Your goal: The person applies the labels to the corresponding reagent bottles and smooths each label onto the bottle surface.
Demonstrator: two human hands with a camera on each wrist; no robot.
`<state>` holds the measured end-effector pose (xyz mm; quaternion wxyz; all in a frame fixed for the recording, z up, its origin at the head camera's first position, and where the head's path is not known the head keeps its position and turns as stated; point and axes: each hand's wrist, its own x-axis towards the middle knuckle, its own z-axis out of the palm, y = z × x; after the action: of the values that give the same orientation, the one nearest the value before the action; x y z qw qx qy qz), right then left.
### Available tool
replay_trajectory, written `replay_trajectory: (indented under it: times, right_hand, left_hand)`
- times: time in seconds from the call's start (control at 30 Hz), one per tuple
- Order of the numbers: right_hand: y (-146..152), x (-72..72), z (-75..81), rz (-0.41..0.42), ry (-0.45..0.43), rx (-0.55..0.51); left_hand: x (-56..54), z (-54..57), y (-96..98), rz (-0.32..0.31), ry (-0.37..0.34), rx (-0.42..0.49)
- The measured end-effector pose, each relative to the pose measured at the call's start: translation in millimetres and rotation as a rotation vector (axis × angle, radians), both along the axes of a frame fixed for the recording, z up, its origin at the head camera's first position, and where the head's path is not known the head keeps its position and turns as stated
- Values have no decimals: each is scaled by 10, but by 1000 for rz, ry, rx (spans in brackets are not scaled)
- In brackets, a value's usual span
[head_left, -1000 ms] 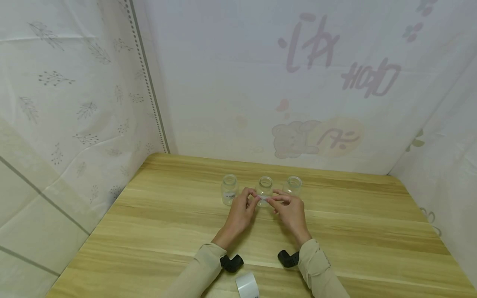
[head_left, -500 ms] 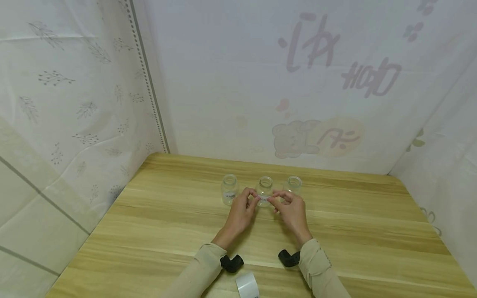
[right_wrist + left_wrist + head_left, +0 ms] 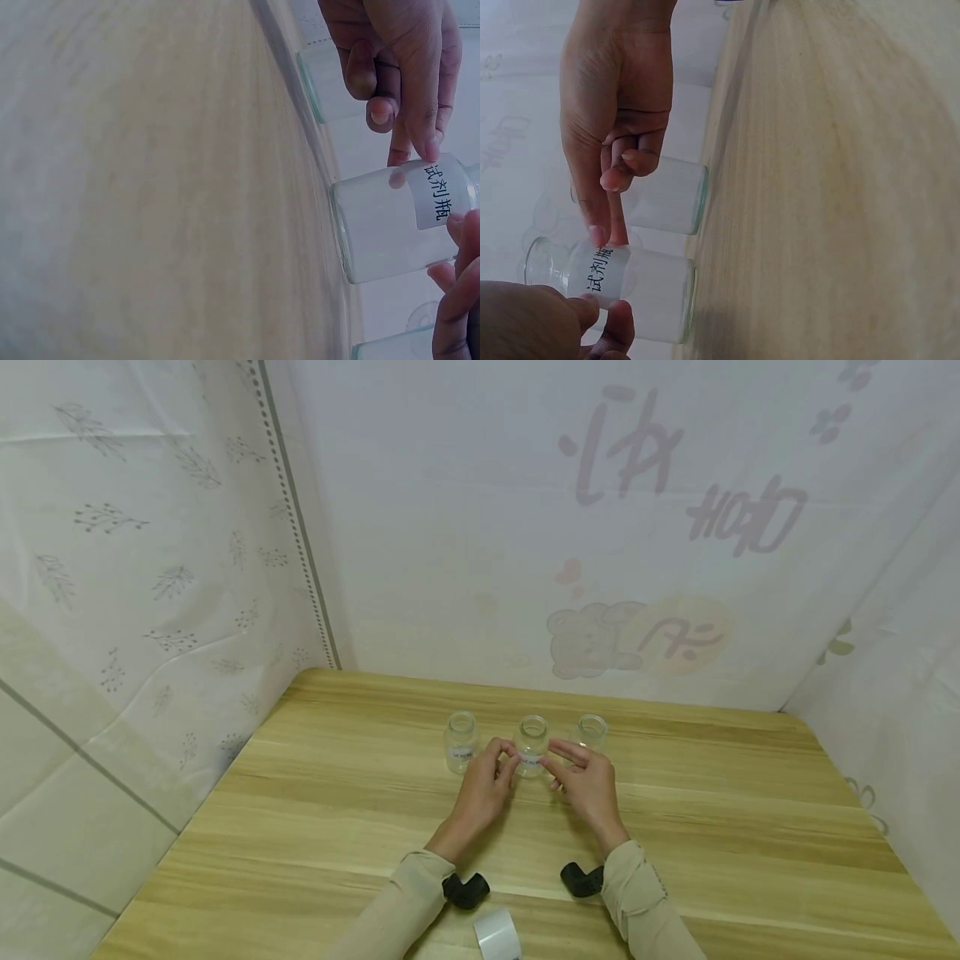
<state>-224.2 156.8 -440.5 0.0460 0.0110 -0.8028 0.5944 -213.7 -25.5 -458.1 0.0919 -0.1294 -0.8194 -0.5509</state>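
A clear glass reagent bottle (image 3: 533, 739) stands upright between both hands, a white label (image 3: 604, 271) with dark printed characters on its front. My left hand (image 3: 483, 785) holds it from the left, thumb at the label's left edge and a fingertip behind the glass. On the other side my right hand (image 3: 588, 785) has its thumb at the label's right edge, with fingers reaching along the bottle's side. The label lies against the glass in the right wrist view. Another bottle (image 3: 461, 739) with a similar label stands left; a third bottle (image 3: 592, 731) on the right is partly hidden by my right hand.
On the wooden table (image 3: 337, 827), a roll of white labels (image 3: 497, 933) lies near the front edge. Two black elbow-shaped pieces (image 3: 467, 891) sit by the forearms, one beside each. Printed white cloth (image 3: 450, 527) hangs behind and at both sides.
My right thumb has slid slightly right along the label, uncovering more print. The right fingers have shifted a little beside the bottle. My left hand stays nearly still.
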Motion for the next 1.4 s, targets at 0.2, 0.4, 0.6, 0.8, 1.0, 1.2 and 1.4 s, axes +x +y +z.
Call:
replay_trajectory:
  times: [0.2,0.4,0.6,0.8,1.0,1.2,1.4]
  right_hand:
    - [6,-1,-14,-2,-2,3]
    - [9,7,-1,7,-1,5]
    - [-3,29,34,36,2,17]
    - [-44,20,13,70,45,55]
    - [-60,28,-8,65,64,73]
    - [-54,16,-23,65,70,84]
    - [-31,1,-31,60,33,74]
  left_hand:
    - [1,8,-3,1,-16,-6]
    - [-2,11,3,7,-16,-19]
    - [5,20,-16,-6,-20,-27]
    - [10,28,-14,7,-3,-48]
    - [15,32,-1,20,3,-59]
    - [5,29,-15,6,-3,-66]
    - [8,51,-41,-31,-5,-55]
